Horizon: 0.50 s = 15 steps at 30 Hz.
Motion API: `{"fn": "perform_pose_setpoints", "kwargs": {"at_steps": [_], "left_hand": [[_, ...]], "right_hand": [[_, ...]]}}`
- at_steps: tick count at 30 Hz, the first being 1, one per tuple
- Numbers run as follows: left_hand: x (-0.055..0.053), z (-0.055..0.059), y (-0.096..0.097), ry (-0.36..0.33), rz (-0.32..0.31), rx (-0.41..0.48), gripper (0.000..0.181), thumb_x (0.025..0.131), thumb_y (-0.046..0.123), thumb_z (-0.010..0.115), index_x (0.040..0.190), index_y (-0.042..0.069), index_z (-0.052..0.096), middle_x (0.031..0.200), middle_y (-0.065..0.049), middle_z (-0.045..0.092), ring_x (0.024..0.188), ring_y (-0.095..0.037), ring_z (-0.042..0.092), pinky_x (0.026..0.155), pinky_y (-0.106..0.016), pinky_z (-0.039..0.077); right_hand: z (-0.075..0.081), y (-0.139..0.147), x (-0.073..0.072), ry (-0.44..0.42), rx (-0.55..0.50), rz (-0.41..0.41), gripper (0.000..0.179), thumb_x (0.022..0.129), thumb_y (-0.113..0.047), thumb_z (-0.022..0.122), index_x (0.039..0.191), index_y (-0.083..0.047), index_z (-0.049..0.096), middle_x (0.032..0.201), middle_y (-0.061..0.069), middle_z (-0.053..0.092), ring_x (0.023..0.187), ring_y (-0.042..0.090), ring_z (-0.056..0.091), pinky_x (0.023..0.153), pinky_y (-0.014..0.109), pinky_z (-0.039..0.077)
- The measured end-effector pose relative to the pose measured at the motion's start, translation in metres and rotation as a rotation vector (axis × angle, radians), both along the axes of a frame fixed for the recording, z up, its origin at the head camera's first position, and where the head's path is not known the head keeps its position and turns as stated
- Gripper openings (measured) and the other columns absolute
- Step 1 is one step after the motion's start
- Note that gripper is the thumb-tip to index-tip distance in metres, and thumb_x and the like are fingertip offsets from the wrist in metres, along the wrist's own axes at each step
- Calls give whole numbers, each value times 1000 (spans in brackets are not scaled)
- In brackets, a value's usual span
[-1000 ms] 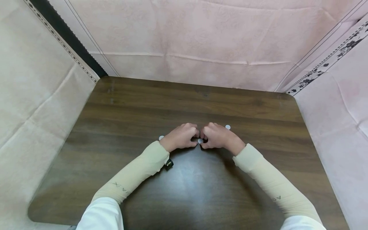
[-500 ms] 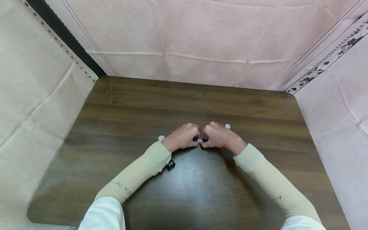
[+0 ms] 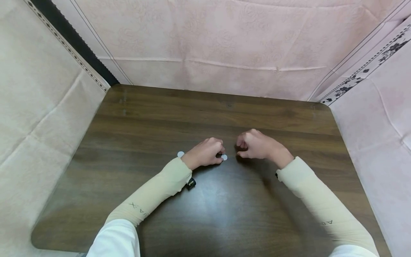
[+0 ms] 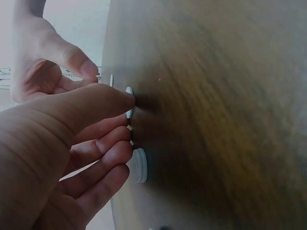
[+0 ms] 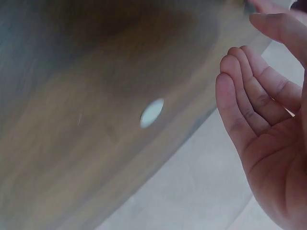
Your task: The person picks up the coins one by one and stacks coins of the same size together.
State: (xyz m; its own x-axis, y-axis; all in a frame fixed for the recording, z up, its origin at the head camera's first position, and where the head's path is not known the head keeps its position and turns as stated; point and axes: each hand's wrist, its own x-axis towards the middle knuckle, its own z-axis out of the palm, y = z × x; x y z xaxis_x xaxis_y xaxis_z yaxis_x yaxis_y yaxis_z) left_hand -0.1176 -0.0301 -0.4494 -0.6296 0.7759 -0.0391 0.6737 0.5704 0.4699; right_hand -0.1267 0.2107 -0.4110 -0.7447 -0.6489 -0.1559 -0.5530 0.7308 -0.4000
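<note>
My left hand (image 3: 207, 152) rests on the middle of the table, thumb and fingers curled around the near side of a small white disc (image 3: 224, 157). In the left wrist view the thumb tip touches that disc (image 4: 129, 103), seen edge-on. My right hand (image 3: 255, 144) hovers to the right with fingers loosely bent and nothing in them. A second white disc (image 3: 181, 154), thick-rimmed in the left wrist view, lies beside the left wrist. Another white disc (image 5: 152, 113) lies on the wood in the right wrist view, hidden behind the right hand in the head view.
The dark wooden table (image 3: 144, 114) has rounded corners, and pale cloth (image 3: 192, 43) hangs behind it and at both sides. Beige sleeves cover both forearms, with a small black wrist camera (image 3: 191, 184) under the left one.
The right hand has let go of the middle disc and moved right and slightly away, covering the right-hand disc from the head view. The left hand stays at the middle disc.
</note>
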Motion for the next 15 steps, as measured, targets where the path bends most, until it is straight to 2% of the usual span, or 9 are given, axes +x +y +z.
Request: {"fn": "perform_pose_setpoints", "kwargs": {"at_steps": [5, 9, 15], "left_hand": [[0, 1, -1, -10, -2, 7, 7, 96, 11, 74, 93, 11, 81, 92, -3, 67, 77, -12, 52, 69, -25, 46], [-1, 1, -1, -25, -1, 12, 8, 96, 12, 74, 94, 11, 81, 91, -4, 67, 76, -13, 51, 68, -24, 44], [-1, 0, -1, -33, 4, 14, 9, 97, 13, 73, 94, 12, 82, 92, -3, 66, 76, -12, 51, 67, -23, 43]], "right_hand": [[8, 21, -8, 41, 28, -27, 22, 89, -13, 80, 104, 2, 74, 96, 11, 74, 86, 21, 69, 79, 39, 60], [12, 34, -12, 40, 49, -58, 21, 89, -10, 78, 105, 3, 74, 97, 13, 74, 88, 25, 70, 80, 40, 59], [8, 49, -18, 32, 74, -86, 16, 89, -7, 76, 103, 1, 73, 98, 13, 73, 90, 26, 70, 82, 43, 59]]}}
